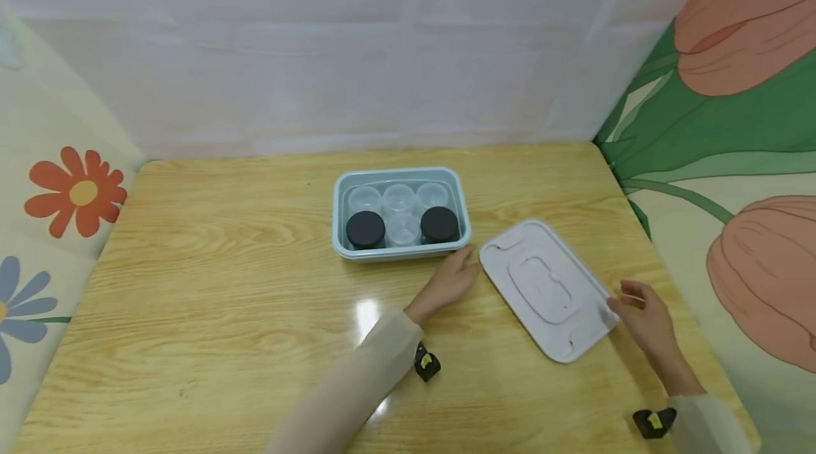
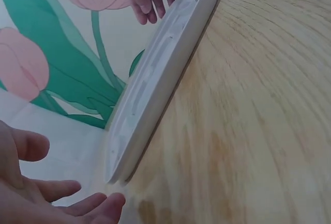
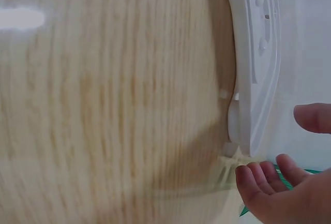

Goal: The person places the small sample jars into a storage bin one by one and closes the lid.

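A white plastic lid [image 1: 548,284] with a raised oval pattern lies flat and askew on the wooden table. Between the light blue box and the lid's left corner is my left hand [image 1: 446,282], its fingers loosely extended; the left wrist view shows these fingers [image 2: 57,188] apart from the lid [image 2: 155,89]. At the lid's right corner my right hand [image 1: 647,316] is held with fingers slightly bent. In the right wrist view its thumb and fingers [image 3: 264,182] stand apart, just off the lid's end [image 3: 243,131], with nothing gripped.
The light blue box [image 1: 338,217] stands behind my left hand. Inside are several clear round containers [image 1: 399,197] and two black-topped ones, at left [image 1: 365,229] and right [image 1: 440,224]. White cloth [image 1: 357,71] hangs behind the table [image 1: 210,284]; flower-printed panels flank it.
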`<state>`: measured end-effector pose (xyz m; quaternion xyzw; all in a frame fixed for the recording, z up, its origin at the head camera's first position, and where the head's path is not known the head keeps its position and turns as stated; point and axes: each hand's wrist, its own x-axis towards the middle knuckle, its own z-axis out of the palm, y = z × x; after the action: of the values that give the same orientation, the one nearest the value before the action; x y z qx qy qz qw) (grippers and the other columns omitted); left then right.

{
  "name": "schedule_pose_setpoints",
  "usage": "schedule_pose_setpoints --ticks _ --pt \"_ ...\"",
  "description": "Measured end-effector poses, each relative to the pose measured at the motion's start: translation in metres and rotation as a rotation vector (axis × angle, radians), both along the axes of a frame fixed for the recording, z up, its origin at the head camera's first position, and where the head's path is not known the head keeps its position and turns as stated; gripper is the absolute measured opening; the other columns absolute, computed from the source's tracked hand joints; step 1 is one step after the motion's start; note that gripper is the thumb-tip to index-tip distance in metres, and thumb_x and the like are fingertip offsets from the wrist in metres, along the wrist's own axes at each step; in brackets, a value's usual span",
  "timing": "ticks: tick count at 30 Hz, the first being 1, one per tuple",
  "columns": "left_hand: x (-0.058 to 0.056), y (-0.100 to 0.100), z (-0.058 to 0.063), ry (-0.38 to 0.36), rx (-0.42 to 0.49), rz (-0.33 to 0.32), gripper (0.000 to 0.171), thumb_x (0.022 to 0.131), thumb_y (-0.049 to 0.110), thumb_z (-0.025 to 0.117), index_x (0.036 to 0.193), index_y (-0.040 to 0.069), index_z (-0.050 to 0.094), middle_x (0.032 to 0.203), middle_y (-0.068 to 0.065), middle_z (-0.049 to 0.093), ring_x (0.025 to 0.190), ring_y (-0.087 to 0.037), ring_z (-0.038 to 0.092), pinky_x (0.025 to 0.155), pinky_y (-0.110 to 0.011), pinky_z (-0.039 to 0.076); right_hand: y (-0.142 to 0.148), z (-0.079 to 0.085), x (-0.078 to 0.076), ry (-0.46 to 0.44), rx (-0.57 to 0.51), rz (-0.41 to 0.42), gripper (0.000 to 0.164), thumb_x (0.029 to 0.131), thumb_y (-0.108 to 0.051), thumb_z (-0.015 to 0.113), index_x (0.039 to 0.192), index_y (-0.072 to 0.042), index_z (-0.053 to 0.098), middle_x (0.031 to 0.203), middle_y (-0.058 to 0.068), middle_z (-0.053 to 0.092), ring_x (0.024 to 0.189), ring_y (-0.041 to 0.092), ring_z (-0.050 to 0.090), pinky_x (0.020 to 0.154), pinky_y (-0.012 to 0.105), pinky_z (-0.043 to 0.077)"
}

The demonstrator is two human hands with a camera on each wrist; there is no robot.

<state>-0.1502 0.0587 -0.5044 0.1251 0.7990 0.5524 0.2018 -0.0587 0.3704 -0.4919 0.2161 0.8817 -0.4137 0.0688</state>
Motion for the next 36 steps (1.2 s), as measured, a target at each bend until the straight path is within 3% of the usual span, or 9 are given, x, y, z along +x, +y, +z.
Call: schedule_pose_setpoints --ticks 4,9,16,22,30,36 --pt "-0.004 0.015 -0.006 -0.041 0.015 0.051 0.052 0.096 0.018 0.043 0.144 -0.002 0.035 0.143 -0.023 0.043 0.132 -0.035 0.043 0.111 -0.045 0.034 -0.002 -0.001 0.001 -0.047 -0.027 -0.001 0.061 0.096 -0.020 0.056 0.141 0.010 0.028 0.139 0.031 0.036 0.118 0.035 0.043 0.068 0.003 0.037" --pt "-0.009 0.026 -0.009 -0.114 0.031 0.113 0.053 0.096 0.018 0.044 0.144 -0.001 0.035 0.143 -0.022 0.043 0.134 -0.033 0.040 0.112 -0.043 0.033 -0.005 -0.003 0.001 -0.064 -0.034 0.015 0.061 0.096 -0.017 0.055 0.140 0.012 0.027 0.137 0.033 0.035 0.123 0.042 0.040 0.068 0.004 0.036" --pt "-0.011 0.033 -0.005 -0.154 0.045 0.161 0.052 0.092 0.013 0.048 0.140 -0.004 0.039 0.125 -0.021 0.058 0.114 -0.028 0.055 0.099 -0.036 0.044 -0.007 -0.002 -0.002 -0.065 -0.015 0.012 0.060 0.095 -0.016 0.055 0.140 0.012 0.027 0.137 0.034 0.035 0.123 0.043 0.040 0.069 0.005 0.035" --pt "-0.010 0.040 0.003 -0.120 0.034 0.179 0.047 0.088 0.010 0.051 0.132 -0.006 0.048 0.120 -0.020 0.061 0.108 -0.027 0.058 0.093 -0.033 0.047 -0.002 0.003 -0.005 -0.042 0.015 0.002 0.058 0.095 -0.016 0.054 0.139 0.012 0.029 0.136 0.034 0.036 0.123 0.044 0.040 0.068 0.004 0.034" --pt "-0.007 0.040 0.019 -0.044 0.028 0.124 0.041 0.087 0.008 0.050 0.126 -0.002 0.058 0.121 -0.015 0.064 0.092 -0.019 0.057 0.084 -0.029 0.049 0.002 0.015 -0.009 0.010 0.059 -0.009 0.056 0.096 -0.019 0.052 0.137 0.013 0.031 0.134 0.034 0.038 0.120 0.044 0.042 0.064 0.003 0.033" --pt "-0.001 0.043 0.040 0.065 -0.016 0.111 0.045 0.083 0.011 0.048 0.124 -0.002 0.060 0.117 -0.018 0.064 0.104 -0.027 0.055 0.089 -0.031 0.047 0.009 0.023 -0.011 0.080 0.116 -0.047 0.052 0.094 -0.018 0.054 0.133 0.012 0.038 0.130 0.031 0.043 0.106 0.033 0.047 0.063 0.002 0.034"
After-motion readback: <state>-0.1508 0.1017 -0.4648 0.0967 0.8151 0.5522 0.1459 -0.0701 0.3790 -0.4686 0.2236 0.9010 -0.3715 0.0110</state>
